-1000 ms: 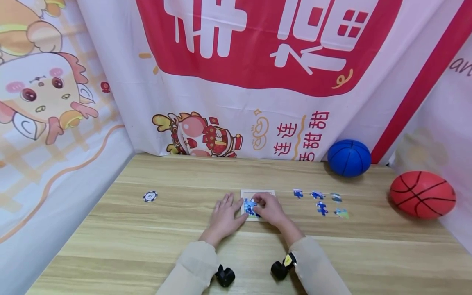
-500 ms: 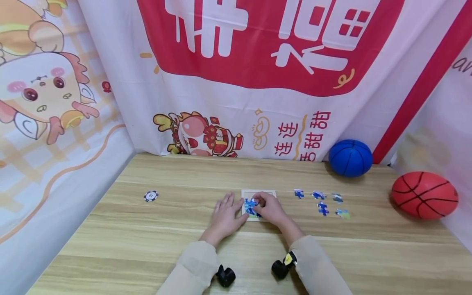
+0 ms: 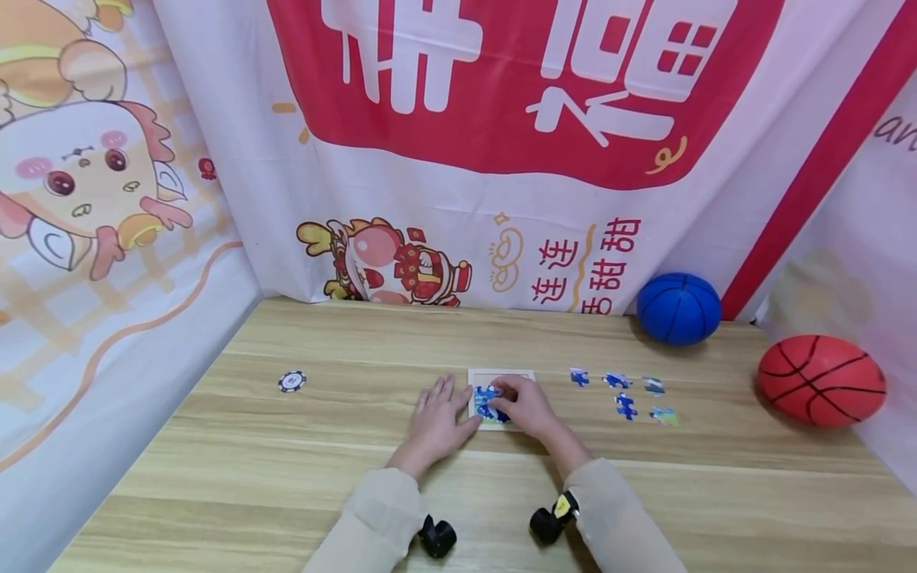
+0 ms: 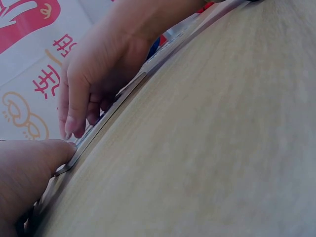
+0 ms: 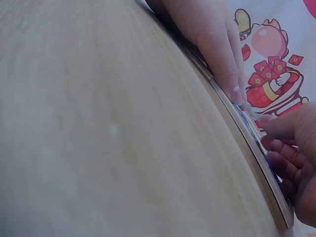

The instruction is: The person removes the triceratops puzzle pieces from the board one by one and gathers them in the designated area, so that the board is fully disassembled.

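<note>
A small square puzzle tray (image 3: 501, 372) with a pale rim lies on the table, its lower left part filled with blue jigsaw pieces (image 3: 485, 398). My left hand (image 3: 438, 418) lies flat at the tray's left side, fingers straight, thumb at the near left corner. Over the right half of the tray is my right hand (image 3: 526, 404), fingers curled, thumb and fingertips together. In the right wrist view it pinches a thin, pale-edged puzzle piece (image 5: 253, 113) just above the tray; the rest of the piece is hidden by the fingers.
Several loose puzzle pieces (image 3: 626, 405) lie on the table to the right of the tray. A blue ball (image 3: 678, 309) and a red ball (image 3: 821, 380) rest farther right. A round chip (image 3: 291, 381) lies on the left. A printed cloth (image 3: 458, 191) hangs behind the table.
The fingertips of my right hand have shifted very slightly over the tray, still pinching the puzzle piece. My left hand stays in place at the rim.
</note>
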The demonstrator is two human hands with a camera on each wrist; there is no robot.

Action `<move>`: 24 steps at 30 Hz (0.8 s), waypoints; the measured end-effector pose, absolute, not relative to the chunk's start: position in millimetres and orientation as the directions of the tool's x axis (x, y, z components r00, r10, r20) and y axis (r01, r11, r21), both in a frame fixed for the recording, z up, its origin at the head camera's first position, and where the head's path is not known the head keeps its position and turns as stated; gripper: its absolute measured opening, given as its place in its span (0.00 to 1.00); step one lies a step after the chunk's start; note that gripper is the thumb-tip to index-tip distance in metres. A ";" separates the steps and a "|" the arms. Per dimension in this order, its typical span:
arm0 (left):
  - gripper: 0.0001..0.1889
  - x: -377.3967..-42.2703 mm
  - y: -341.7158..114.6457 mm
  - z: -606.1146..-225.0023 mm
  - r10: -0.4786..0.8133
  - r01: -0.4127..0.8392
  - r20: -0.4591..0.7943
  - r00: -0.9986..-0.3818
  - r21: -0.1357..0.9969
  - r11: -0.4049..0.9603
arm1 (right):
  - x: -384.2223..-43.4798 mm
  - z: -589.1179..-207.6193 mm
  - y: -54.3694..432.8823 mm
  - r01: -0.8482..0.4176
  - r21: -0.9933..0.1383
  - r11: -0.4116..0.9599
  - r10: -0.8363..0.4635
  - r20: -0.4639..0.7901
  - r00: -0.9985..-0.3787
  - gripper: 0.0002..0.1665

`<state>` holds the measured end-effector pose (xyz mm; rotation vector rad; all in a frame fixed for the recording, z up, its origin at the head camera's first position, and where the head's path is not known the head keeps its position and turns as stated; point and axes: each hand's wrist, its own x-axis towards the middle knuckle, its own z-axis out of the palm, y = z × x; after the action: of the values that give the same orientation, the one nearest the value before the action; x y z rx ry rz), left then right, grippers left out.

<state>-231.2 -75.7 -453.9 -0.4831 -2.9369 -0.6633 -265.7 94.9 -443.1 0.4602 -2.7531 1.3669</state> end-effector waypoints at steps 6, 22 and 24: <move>0.31 -230.0 -76.9 -452.7 0.274 0.308 0.140 -0.951 0.408 0.860 | -263.4 -434.6 103.5 -0.241 -0.834 0.496 -0.215 0.151 -0.965 0.16; 0.31 -230.2 -75.8 -454.0 0.277 0.316 0.152 -0.949 0.418 0.852 | -251.0 -402.8 167.0 -0.064 -0.836 0.545 -0.102 0.009 -0.995 0.21; 0.31 -230.2 -76.0 -453.5 0.277 0.315 0.152 -0.949 0.417 0.853 | -250.1 -402.9 177.9 -0.068 -0.828 0.556 -0.096 0.017 -0.995 0.22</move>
<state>-230.2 -76.0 -453.5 -0.4708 -2.9402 -0.6839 -250.1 177.9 -402.9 0.1473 -2.7972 1.4872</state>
